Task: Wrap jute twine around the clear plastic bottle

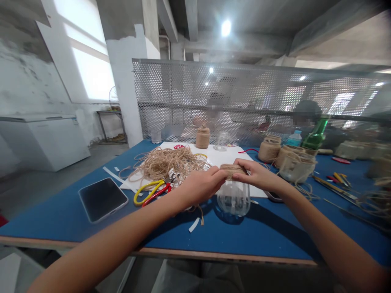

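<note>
A clear glass jar (233, 198) stands on the blue table near its front edge, its neck wrapped in brown twine (231, 171). My left hand (204, 184) closes on the wrapped neck from the left, fingers pressed against the twine. From the right, my right hand (255, 175) grips the same neck, thumb in front and fingers over the top. Just left of the jar lies a big loose heap of twine (168, 162). Yellow-handled scissors (146, 191) and red-handled pliers (157, 196) rest at the heap's near side.
A dark tablet (103, 199) lies at the left. A twine-covered jar (202, 137) stands at the back beside a clear jar (222, 141). More wrapped jars (269, 149) and a green bottle (316, 134) are on the right. Behind the table runs a perforated metal screen (180, 93).
</note>
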